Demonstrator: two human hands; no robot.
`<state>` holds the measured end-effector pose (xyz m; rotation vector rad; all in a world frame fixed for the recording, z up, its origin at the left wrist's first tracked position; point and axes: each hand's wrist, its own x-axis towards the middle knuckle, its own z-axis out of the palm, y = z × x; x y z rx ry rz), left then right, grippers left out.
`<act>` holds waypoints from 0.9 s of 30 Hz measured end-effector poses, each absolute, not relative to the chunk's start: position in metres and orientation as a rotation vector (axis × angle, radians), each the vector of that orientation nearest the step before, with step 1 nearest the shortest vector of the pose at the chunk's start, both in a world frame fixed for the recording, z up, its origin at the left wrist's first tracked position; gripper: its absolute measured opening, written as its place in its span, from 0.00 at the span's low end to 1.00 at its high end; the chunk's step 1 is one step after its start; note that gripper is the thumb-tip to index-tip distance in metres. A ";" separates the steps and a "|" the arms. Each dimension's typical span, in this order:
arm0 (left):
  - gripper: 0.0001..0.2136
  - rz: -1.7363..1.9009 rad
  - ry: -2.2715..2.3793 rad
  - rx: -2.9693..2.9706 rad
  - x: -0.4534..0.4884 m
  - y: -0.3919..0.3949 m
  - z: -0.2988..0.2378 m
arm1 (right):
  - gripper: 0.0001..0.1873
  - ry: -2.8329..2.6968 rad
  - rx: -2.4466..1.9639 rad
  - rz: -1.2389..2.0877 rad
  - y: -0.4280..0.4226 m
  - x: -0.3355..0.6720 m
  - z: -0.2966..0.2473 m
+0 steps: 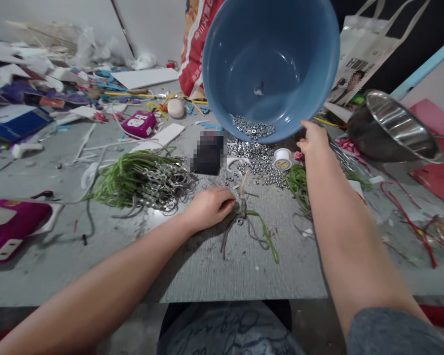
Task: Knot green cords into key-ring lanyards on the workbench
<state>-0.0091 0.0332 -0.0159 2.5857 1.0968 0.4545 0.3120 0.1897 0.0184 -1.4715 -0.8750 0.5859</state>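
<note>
My right hand (314, 138) is closed on the rim of a blue plastic basin (270, 59), which is tilted so its inside faces me. Small metal nuts (253, 127) lie at the basin's lower edge. Beneath it, more nuts (261, 165) are spread in a pile on the table. My left hand (212, 204) rests on the tabletop with curled fingers; anything inside them is hidden. Just right of it lies a green and grey cord piece (243, 213) with a metal nut on it. A bundle of green cords with metal chains (136, 180) lies to the left.
A white spool (282, 159) stands beside the nuts, near a dark phone-like object (208, 153). More green cord (299, 185) lies by my right forearm. A steel bowl (394, 128) is tilted at the right. Purple devices (139, 123) and scraps cover the left side.
</note>
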 end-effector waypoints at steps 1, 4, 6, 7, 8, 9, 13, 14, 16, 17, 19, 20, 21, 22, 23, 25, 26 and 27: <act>0.10 0.455 1.100 2.591 -0.009 0.033 -0.016 | 0.08 -0.832 -1.520 0.517 0.184 0.310 0.020; 0.11 0.450 1.121 2.608 -0.007 0.032 -0.017 | 0.03 -0.872 -1.518 0.333 0.169 0.295 0.023; 0.10 0.459 1.135 2.617 -0.006 0.031 -0.017 | 0.02 -0.969 -1.438 0.325 0.160 0.281 0.022; 0.10 0.467 1.142 2.621 -0.006 0.031 -0.017 | 0.03 -0.998 -1.393 0.357 0.156 0.275 0.022; 0.10 0.475 1.150 2.625 -0.006 0.030 -0.017 | 0.06 -1.022 -1.341 0.399 0.153 0.271 0.024; 0.10 0.480 1.156 2.631 -0.006 0.030 -0.018 | 0.10 -1.045 -1.284 0.449 0.151 0.268 0.027; 0.10 0.486 1.128 2.687 -0.006 0.029 -0.019 | 0.30 -1.261 -1.056 0.670 0.145 0.271 0.058; 0.10 0.489 1.112 2.698 -0.006 0.029 -0.019 | 0.34 -1.315 -1.022 0.699 0.145 0.272 0.066; 0.10 0.508 1.093 2.705 -0.006 0.030 -0.020 | 0.36 -1.407 -1.113 0.649 0.144 0.272 0.074; 0.10 0.518 1.090 2.702 -0.007 0.029 -0.020 | 0.34 -1.466 -1.225 0.586 0.143 0.269 0.073; 0.10 0.530 1.087 2.699 -0.007 0.030 -0.020 | 0.24 -1.726 -1.463 0.359 0.141 0.256 0.061; 0.10 0.534 1.086 2.702 -0.007 0.030 -0.020 | 0.19 -1.782 -1.484 0.316 0.140 0.248 0.052; 0.10 0.537 1.088 2.704 -0.007 0.030 -0.020 | 0.14 -1.847 -1.494 0.284 0.140 0.238 0.042; 0.10 0.540 1.093 2.706 -0.007 0.030 -0.020 | 0.12 -2.008 -1.522 0.158 0.139 0.227 0.033; 0.10 0.545 1.100 2.707 -0.007 0.030 -0.020 | 0.13 -2.156 -1.552 0.045 0.140 0.217 0.025; 0.10 0.555 1.111 2.707 -0.006 0.030 -0.020 | 0.16 -2.334 -1.619 -0.128 0.144 0.198 0.012; 0.10 0.555 1.111 2.706 -0.006 0.030 -0.020 | 0.18 -2.387 -1.633 -0.172 0.146 0.191 0.007; 0.10 0.551 1.107 2.708 -0.006 0.030 -0.020 | 0.18 -2.431 -1.643 -0.196 0.148 0.186 0.003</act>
